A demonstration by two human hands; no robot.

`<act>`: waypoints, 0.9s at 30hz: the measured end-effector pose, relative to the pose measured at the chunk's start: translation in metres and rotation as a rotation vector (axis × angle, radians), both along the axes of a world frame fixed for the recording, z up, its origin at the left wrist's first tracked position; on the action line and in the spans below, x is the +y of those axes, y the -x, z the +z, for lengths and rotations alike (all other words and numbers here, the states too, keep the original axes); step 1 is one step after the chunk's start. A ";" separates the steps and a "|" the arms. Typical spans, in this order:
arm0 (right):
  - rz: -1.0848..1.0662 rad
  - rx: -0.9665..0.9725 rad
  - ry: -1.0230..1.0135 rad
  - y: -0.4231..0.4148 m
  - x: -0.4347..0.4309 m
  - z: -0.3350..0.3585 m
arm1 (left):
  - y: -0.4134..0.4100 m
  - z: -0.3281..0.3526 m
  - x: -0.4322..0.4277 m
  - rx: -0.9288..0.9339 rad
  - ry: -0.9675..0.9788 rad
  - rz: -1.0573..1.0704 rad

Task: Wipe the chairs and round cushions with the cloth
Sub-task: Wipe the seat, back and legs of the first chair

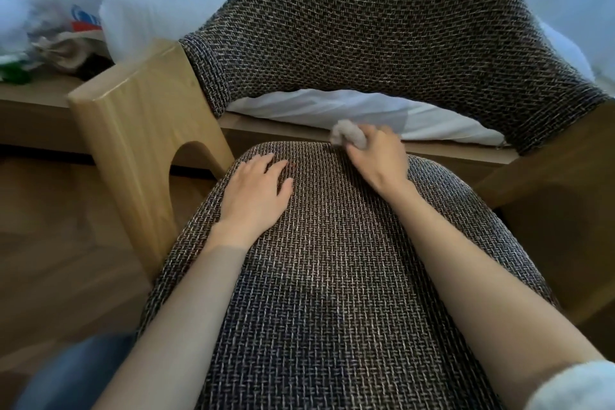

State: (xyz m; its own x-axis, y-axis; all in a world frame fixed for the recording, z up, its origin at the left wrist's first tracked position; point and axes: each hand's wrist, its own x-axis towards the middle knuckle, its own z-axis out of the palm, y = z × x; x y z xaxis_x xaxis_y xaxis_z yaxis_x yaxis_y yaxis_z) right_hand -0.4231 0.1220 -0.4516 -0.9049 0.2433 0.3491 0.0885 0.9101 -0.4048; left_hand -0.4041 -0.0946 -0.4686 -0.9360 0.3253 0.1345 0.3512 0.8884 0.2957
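Wooden flooring is seen around the chair [332, 276]. At the seat's far edge the cloth [347, 136] is bunched in the right hand [377, 161]; the left hand [256, 195] is laid flat, fingers spread. Corners may be missed, since the wad is small.

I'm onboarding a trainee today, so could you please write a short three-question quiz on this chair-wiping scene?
1. True or false: the left hand lies flat on the seat cushion.
2. Which hand holds the cloth? A) left B) right C) neither
3. Fill in: the cloth is at the cushion's ____ edge, near the backrest.

Key: 1 true; 2 B, the right hand; 3 far (back).
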 end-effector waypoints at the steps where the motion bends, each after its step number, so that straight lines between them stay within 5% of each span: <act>1: 0.042 -0.002 0.027 0.011 -0.016 0.002 | 0.002 -0.001 0.000 0.014 0.000 0.026; 8: 0.161 -0.159 -0.196 0.053 -0.100 -0.011 | 0.007 -0.005 -0.006 0.068 -0.019 0.088; 21: -0.231 -0.104 -0.303 0.003 0.054 -0.018 | 0.007 -0.003 -0.005 0.026 0.004 0.086; 27: -0.245 -0.099 -0.189 -0.002 0.035 -0.013 | 0.004 -0.002 -0.005 0.014 -0.012 0.097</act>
State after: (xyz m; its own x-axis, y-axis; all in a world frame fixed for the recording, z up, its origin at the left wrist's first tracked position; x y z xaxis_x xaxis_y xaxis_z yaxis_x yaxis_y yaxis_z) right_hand -0.4209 0.1569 -0.4644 -0.8592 0.3976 0.3220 0.3450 0.9150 -0.2090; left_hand -0.4086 -0.0996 -0.4705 -0.9609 0.2319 0.1511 0.2683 0.9147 0.3022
